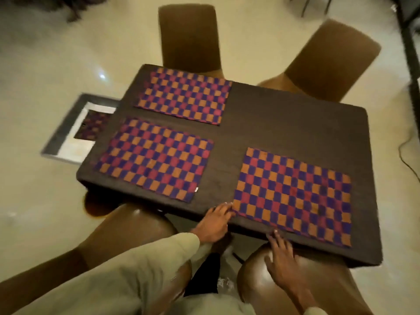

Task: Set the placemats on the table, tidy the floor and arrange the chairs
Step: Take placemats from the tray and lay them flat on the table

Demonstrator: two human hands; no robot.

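Floor (pixel 41 55): pale, glossy tile; a grey-framed inset panel (pixel 66 135) lies beside the table's left end, partly hidden by it.

Table (pixel 272 123): dark rectangular top.

Chairs: two brown upholstered chairs at the far side, one upright (pixel 188 37), one angled (pixel 334 57); two glossy brown chairs at the near side, left (pixel 127 226) and right (pixel 322 285), both backs against the near edge.

Placemats: three, checked in orange, red and purple, all flat on the table. Far-left mat (pixel 184 95); near-left mat (pixel 154 156); near-right mat (pixel 293 196), reaching the near edge.

Left hand (pixel 214 221): fingers extended, tips pressing the near-right mat's near-left corner; nothing grasped.

Right hand (pixel 280 258): fingers straight, tips touching that mat's near edge, palm over the right chair's back; nothing grasped.
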